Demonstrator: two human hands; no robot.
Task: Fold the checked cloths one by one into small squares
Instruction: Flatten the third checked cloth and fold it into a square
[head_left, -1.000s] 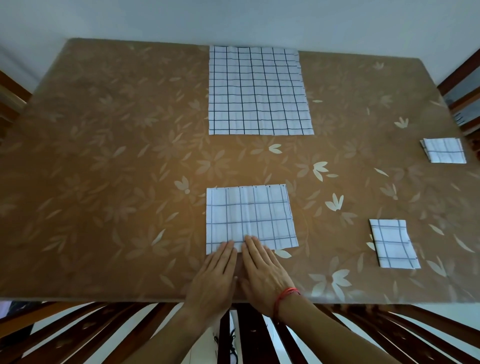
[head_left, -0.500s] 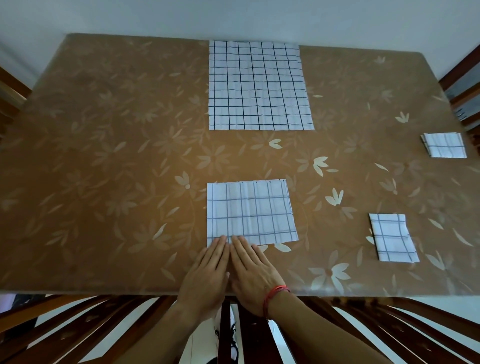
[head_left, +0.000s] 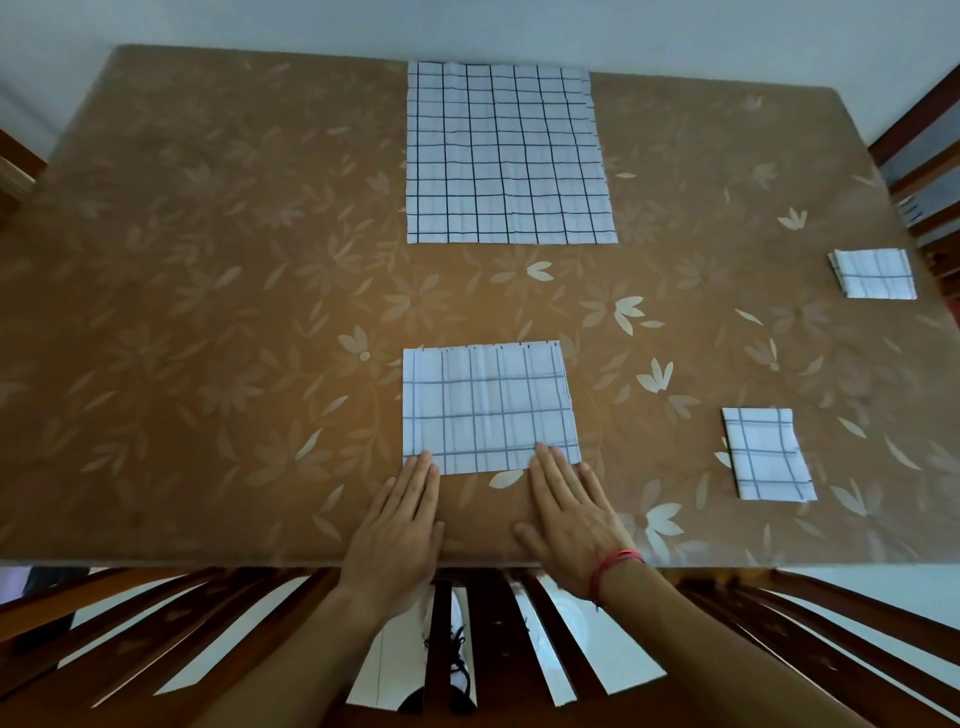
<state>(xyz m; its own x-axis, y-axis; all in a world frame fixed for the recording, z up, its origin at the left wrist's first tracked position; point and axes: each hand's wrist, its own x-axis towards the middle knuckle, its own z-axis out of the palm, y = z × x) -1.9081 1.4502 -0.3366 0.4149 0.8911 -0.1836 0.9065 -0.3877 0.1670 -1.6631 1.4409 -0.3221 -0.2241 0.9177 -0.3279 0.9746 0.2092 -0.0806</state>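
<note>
So we've got the half-folded cloth (head_left: 488, 405) lying flat on the brown flowery bench (head_left: 208, 312), down around 6 o'clock and a bit back from the near edge. It's a wide rectangle with its long sides running 9 to 3. Our left hand (head_left: 400, 525) lies palm down with its fingertips on the cloth's 7 o'clock corner. Our right hand (head_left: 566, 514) does the same toward the 5 o'clock corner, fingertips just over the near edge. The grip on both is open and flat, fingers straight and side by side, nothing pinched, and the palms rest on the bare bench. The two hands are apart, with a stretch of the cloth's near edge between them. There's a red band (head_left: 615, 564) on the right wrist. Up at 12 o'clock the unfolded cloth (head_left: 506, 153) is spread out full size, its far edge right at the far edge of the bench. Off at 4 o'clock sits a small folded square (head_left: 769, 454), and out at 3 o'clock, close to the right edge, lies another folded square (head_left: 875, 274). Below the near edge we see dark wooden chair slats (head_left: 260, 623) and a white shoe (head_left: 400, 660) between them.
</note>
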